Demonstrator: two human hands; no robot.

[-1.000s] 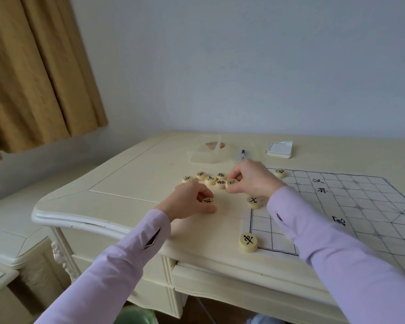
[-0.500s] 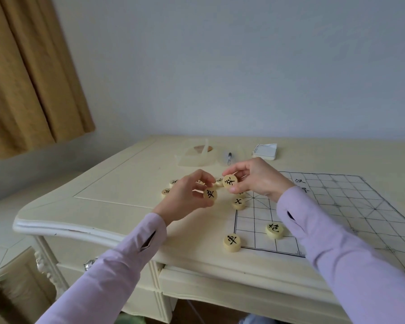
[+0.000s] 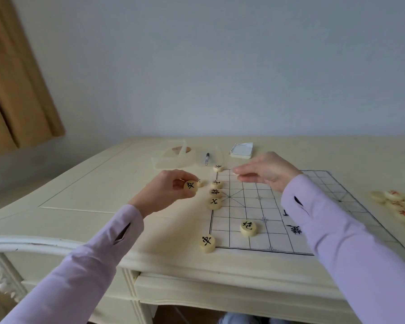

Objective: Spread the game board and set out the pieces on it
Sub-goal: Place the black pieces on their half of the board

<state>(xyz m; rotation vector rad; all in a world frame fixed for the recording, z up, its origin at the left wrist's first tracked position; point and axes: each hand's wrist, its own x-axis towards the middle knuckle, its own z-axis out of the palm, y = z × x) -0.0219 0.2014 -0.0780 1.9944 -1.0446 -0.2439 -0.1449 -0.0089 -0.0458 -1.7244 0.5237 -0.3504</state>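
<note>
Hands have parted — right hand (image 3: 264,174) straight-fingered above the board (image 3: 250,206), left hand (image 3: 168,191) pinching a piece (image 3: 190,184).

Right hand (image 3: 264,174): earlier pinch gone, empty, fingers straight, above white gridded cloth board (image 3: 278,206) at its 11 o'clock. Left hand (image 3: 171,190): raised off pale yellow table (image 3: 91,183), cream round black-lettered disc (image 3: 190,184) in its fingertips

A cream desk (image 3: 84,199) stands against a pale wall (image 3: 220,66), mustard curtain (image 3: 14,90) hanging left.

Notepad (image 3: 241,150), pen (image 3: 207,157), curtain (image 3: 17,90), cream desk (image 3: 91,195).
</note>
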